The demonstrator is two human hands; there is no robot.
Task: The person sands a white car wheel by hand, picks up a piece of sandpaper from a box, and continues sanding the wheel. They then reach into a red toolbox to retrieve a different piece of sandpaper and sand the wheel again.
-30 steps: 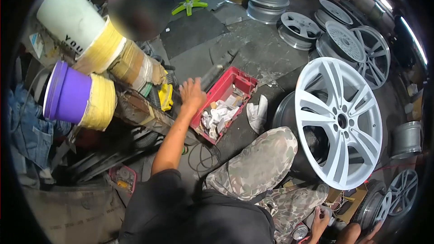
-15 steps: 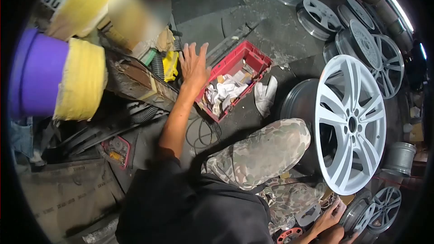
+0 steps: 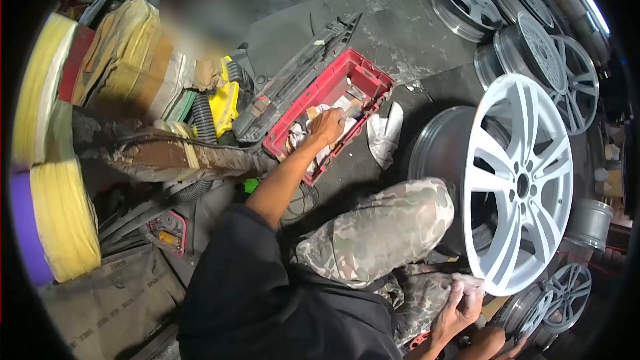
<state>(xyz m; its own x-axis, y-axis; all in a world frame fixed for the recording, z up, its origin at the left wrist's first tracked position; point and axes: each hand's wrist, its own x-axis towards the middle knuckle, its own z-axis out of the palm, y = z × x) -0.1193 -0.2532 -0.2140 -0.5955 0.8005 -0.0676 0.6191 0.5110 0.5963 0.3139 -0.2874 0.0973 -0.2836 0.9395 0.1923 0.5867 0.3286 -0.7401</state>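
Observation:
My left hand point(image 3: 327, 127) is down in a red toolbox point(image 3: 283, 135), over white crumpled scraps and sheets of paper point(image 3: 343, 103). Its fingers are curled, and what they hold, if anything, is hidden beneath them. My right hand point(image 3: 460, 310) pinches a small pale folded piece of sandpaper point(image 3: 472, 283) at the lower edge of a white alloy wheel rim point(image 3: 523, 127). The rim stands upright beside my camouflage-covered knee point(image 3: 380, 233), its spoked face turned right.
Several other rims, such as a silver one point(image 3: 467, 3), line the right side. A white cloth-like piece point(image 3: 384, 135) lies beside the toolbox. To the left are a rusty beam point(image 3: 160, 160), ribbed hose point(image 3: 203, 117) and yellow-wrapped rolls point(image 3: 63, 220). Another bare-skinned part point(image 3: 490, 341) shows at bottom right.
My left hand has gone from spread above the toolbox's left edge to curled inside it. My right hand has moved up and left to the rim's lower edge. The view has shifted.

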